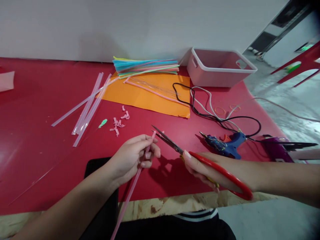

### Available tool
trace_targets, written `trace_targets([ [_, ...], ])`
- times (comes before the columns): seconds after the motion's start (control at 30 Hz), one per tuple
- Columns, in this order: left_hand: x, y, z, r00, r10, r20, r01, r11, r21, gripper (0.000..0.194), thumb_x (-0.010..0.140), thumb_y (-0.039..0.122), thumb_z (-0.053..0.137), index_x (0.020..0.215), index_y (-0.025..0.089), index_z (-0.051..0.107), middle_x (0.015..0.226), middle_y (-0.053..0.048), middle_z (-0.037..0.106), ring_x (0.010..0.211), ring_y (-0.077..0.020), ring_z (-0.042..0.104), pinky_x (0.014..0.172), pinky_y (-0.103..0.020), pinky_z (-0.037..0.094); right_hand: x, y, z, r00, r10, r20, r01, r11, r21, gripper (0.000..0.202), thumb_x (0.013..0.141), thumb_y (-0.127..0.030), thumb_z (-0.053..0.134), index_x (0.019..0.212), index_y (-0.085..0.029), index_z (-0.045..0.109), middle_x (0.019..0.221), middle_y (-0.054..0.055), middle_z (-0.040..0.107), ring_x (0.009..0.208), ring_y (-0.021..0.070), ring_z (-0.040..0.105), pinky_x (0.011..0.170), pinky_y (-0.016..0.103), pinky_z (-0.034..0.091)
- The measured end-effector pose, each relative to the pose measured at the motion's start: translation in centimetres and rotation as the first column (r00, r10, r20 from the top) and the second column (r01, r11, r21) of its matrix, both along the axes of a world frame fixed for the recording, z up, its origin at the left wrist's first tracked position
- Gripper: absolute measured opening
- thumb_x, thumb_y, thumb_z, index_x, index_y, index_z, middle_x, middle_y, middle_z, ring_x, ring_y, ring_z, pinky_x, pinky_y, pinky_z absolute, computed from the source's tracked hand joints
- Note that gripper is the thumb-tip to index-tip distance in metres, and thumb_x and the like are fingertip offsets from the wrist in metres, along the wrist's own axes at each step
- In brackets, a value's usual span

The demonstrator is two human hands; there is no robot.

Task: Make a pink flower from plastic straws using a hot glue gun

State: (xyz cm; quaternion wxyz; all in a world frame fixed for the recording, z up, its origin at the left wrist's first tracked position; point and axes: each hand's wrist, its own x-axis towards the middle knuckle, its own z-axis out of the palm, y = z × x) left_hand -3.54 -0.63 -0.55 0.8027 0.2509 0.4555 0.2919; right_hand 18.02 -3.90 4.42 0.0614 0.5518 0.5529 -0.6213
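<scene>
My left hand (137, 153) pinches a long, thin pink strip (132, 190) between thumb and fingers. Its short upper end sticks out above the fingertips, while the rest hangs down past the table edge. In my right hand (200, 166) is a pair of scissors with red handles (220, 168). The blades (170, 141) point up and left, slightly parted, with their tips close to the strip's upper end; whether they touch it I cannot tell. Several small curled pink pieces (117, 125) lie on the table beyond my left hand, near a small green piece (102, 123).
Pale pink strips (86, 110) lie at left. An orange sheet (150, 95) bears a clear sleeve (155, 87), near a bundle of coloured stems (147, 66). At right are a pink basket (220, 71), tangled cords (207, 115), a blue glue gun (227, 145) and a purple object (275, 148).
</scene>
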Motion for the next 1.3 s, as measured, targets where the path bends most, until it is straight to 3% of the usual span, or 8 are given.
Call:
trace_targets([
  [0.13,0.0,-0.1,0.1,0.999,-0.043,-0.017,0.043,0.999,-0.003,0.014,0.094,0.018,0.052,0.079,0.016,0.053,0.059,-0.001,0.063,0.039,-0.0024,0.03,0.037,-0.012,0.02,-0.5,-0.1,0.6,0.995,0.092,0.027,-0.094,0.993,0.065,0.06,0.091,-0.076,0.027,0.07,-0.021,0.039,0.059,-0.005,0.039,0.053,0.0094,0.038,0.049,0.022,0.036],
  [0.47,0.2,-0.1,-0.1,0.995,-0.07,-0.075,0.07,0.997,0.007,0.023,0.089,0.021,0.057,0.069,0.016,0.049,0.06,-0.006,0.068,0.037,-0.001,0.025,0.038,-0.015,0.016,-0.4,-0.5,0.0,0.992,0.101,0.073,-0.107,0.99,0.095,0.068,0.086,-0.081,0.029,0.085,-0.019,0.056,0.074,0.0,0.048,0.068,0.0148,0.043,0.063,0.029,0.038],
  [0.73,0.3,-0.1,0.0,0.993,-0.075,-0.087,0.074,0.997,-0.014,0.022,0.086,0.021,0.061,0.066,0.014,0.053,0.06,-0.006,0.067,0.037,-0.0008,0.027,0.038,-0.016,0.015,0.0,-0.5,-1.3,0.989,0.114,0.089,-0.125,0.984,0.127,0.063,0.086,-0.081,0.033,0.069,-0.02,0.038,0.066,-0.004,0.031,0.061,0.0107,0.031,0.055,0.026,0.027],
  [0.97,0.3,-0.1,0.2,0.995,-0.075,-0.06,0.072,0.996,-0.055,0.021,0.091,0.02,0.055,0.071,0.013,0.055,0.059,-0.004,0.064,0.038,-0.0008,0.028,0.037,-0.013,0.018,0.2,-0.5,-2.2,0.996,0.059,0.072,-0.069,0.986,0.149,0.063,0.087,-0.08,0.034,0.067,-0.02,0.037,0.062,-0.005,0.029,0.057,0.0093,0.029,0.052,0.025,0.024],
  [1.3,0.3,-0.1,0.3,0.998,-0.043,-0.042,0.039,0.996,-0.082,0.015,0.087,0.013,0.05,0.073,0.014,0.055,0.055,-0.001,0.059,0.037,-0.0016,0.029,0.034,-0.011,0.019,0.1,0.1,-1.2,0.991,-0.037,0.126,0.041,0.999,-0.028,0.075,0.076,-0.092,0.024,0.06,-0.021,0.04,0.046,-0.002,0.043,0.041,0.0085,0.04,0.038,0.022,0.031],
])
